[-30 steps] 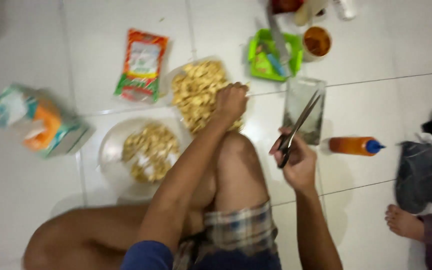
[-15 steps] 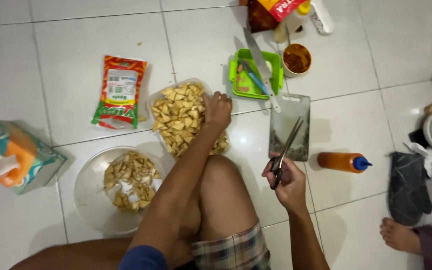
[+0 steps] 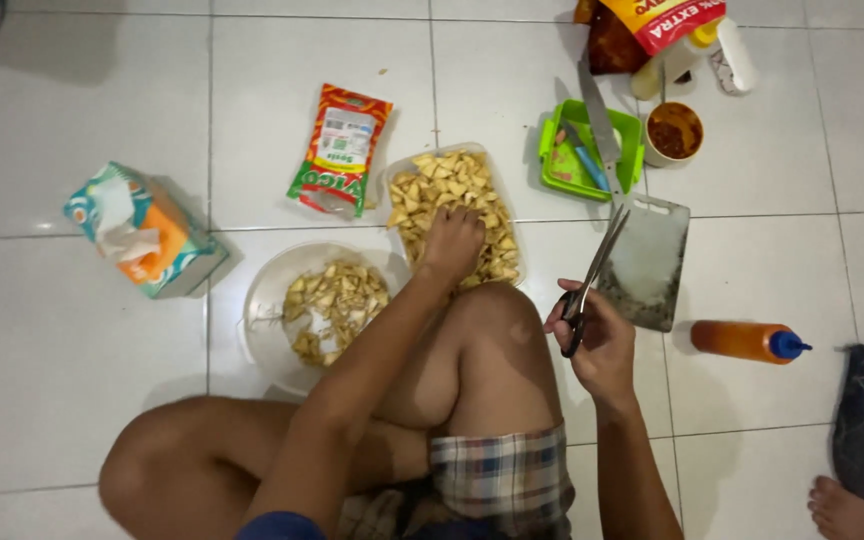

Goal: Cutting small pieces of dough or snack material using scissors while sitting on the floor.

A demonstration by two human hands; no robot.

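I sit on a white tiled floor with my knee raised. My left hand (image 3: 452, 243) reaches over the knee into a clear tray (image 3: 397, 170) full of pale triangular food pieces (image 3: 449, 182), its fingers closed among them. My right hand (image 3: 597, 338) holds black-handled scissors (image 3: 594, 271), blades pointing up and away over a grey cutting board (image 3: 649, 263). A round clear bowl (image 3: 262, 300) left of my knee holds cut pieces (image 3: 337, 300).
A red snack packet (image 3: 340, 150) lies above the bowl and a tissue box (image 3: 142, 230) to the left. A green container (image 3: 589, 150) with a knife, a sauce cup (image 3: 674, 131), an orange bottle (image 3: 747, 341) and another person's foot (image 3: 847, 508) lie right.
The view has shifted, so everything sits lower in the frame. My left hand stays in the tray of pieces and my right hand keeps the scissors raised over the board.
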